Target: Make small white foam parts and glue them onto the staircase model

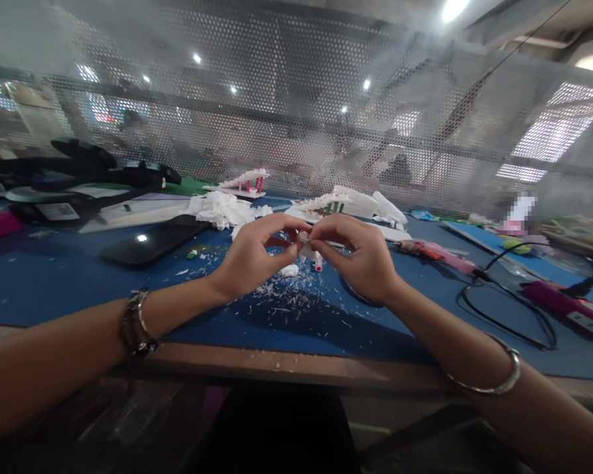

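Note:
My left hand (257, 257) and my right hand (363, 260) meet above the blue mat (54, 276), fingers pinched together on one small white piece (305, 247) between them. A short white stick with a pink tip (318, 263) hangs just below the fingers. White shavings and crumbs (286, 293) lie scattered on the mat under both hands. Dark bead bracelets circle my left wrist, and a silver bangle sits on my right forearm.
A black phone (151, 243) lies left of my hands. Behind are a heap of white scraps (220, 209) and small white models on pink and green posts (244, 183). A pink tool (437, 251), black cable (504, 309) and magenta device (568, 306) lie right. A perforated screen stands behind.

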Demonstrator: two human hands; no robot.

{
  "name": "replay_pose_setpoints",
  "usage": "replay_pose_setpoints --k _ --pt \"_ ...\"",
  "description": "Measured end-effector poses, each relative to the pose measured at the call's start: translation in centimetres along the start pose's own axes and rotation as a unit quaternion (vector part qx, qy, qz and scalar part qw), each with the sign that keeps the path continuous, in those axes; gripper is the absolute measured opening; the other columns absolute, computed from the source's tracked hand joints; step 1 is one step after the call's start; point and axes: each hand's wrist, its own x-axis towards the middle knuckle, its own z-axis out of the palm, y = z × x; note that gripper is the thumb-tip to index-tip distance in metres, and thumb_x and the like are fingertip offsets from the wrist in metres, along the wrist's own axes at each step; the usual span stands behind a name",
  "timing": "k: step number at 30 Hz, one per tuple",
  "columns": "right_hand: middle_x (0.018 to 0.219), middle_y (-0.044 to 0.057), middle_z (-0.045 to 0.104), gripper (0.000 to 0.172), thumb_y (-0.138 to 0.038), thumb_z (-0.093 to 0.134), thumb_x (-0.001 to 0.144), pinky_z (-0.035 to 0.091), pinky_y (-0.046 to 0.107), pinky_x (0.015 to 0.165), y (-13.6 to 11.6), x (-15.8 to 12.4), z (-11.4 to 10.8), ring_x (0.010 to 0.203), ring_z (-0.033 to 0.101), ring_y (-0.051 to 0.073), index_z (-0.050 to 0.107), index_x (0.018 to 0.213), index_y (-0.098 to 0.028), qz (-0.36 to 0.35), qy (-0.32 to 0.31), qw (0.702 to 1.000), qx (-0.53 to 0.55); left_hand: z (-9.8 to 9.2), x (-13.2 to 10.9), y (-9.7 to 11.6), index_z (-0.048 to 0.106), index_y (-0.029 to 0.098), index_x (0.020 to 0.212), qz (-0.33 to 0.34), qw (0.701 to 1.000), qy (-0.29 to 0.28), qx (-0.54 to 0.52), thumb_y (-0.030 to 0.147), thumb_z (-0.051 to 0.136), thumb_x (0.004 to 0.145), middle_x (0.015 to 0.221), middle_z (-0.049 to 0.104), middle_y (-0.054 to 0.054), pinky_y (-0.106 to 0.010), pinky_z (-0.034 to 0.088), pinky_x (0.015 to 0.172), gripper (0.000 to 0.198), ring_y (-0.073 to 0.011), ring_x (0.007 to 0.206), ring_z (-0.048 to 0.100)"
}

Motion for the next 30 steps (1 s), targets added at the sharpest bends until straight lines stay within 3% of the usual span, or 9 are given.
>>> replay_pose_setpoints --k 9,22,30 --pt "0.070 0.000 0.059 0.003 -0.016 0.053 0.075 0.046 0.019 0.060 -0.4 0.1 -0.2 0.065 0.055 0.007 0.056 0.073 -0.016 -0.009 0.001 1.000 -0.019 -0.3 0.1 -0.2 0.059 0.018 0.090 0.018 1.000 -0.015 0.010 0.026 0.056 0.076 0.092 0.062 -0.004 -0.019 0.053 0.065 0.016 -0.0129 0.083 0.058" --pt "0.073 0.000 0.057 0.004 -0.015 0.051 0.076 0.045 0.019 0.060 -0.3 0.0 -0.3 0.067 0.053 0.007 0.054 0.076 -0.016 -0.025 -0.001 1.000 -0.006 -0.5 0.4 -0.2 0.057 0.016 0.085 0.039 0.999 -0.028 -0.015 0.021 0.054 0.076 0.090 0.060 -0.005 -0.018 0.052 0.066 0.010 -0.0117 0.082 0.057" --pt "0.067 0.000 0.057 0.007 -0.012 0.053 0.073 0.045 0.023 0.062 -1.2 0.1 -0.1 0.063 0.054 0.008 0.054 0.068 -0.016 -0.084 0.010 0.996 -0.038 -0.7 0.5 -0.5 0.054 0.015 0.080 0.064 0.997 -0.003 0.035 0.022 0.053 0.077 0.085 0.057 -0.005 -0.019 0.051 0.067 0.008 -0.0107 0.077 0.055"
